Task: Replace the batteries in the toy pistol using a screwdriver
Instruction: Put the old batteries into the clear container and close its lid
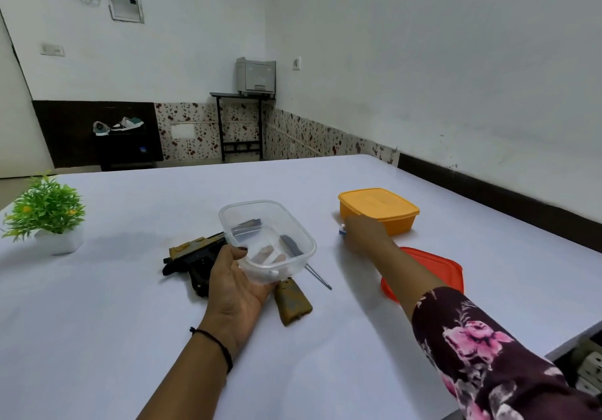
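Your black-and-tan toy pistol (pixel 190 256) lies on the white table (pixel 130 338), partly beneath your left hand (pixel 234 286). That hand grips a clear plastic container (pixel 267 234) held just above the pistol, thumb on its near rim and fingers curled underneath, showing through the plastic. The screwdriver (pixel 319 278) lies on the table just right of that hand, its handle end behind the container. Your right hand (pixel 363 234) reaches forward, blurred, beside a lidded orange container (pixel 379 211). A small white-and-blue thing (pixel 341 231) shows at its fingertips, but you cannot tell whether it is held. A red lid (pixel 436 269) lies under your right forearm. A small potted plant (pixel 45 211) stands far to the left of your left hand.
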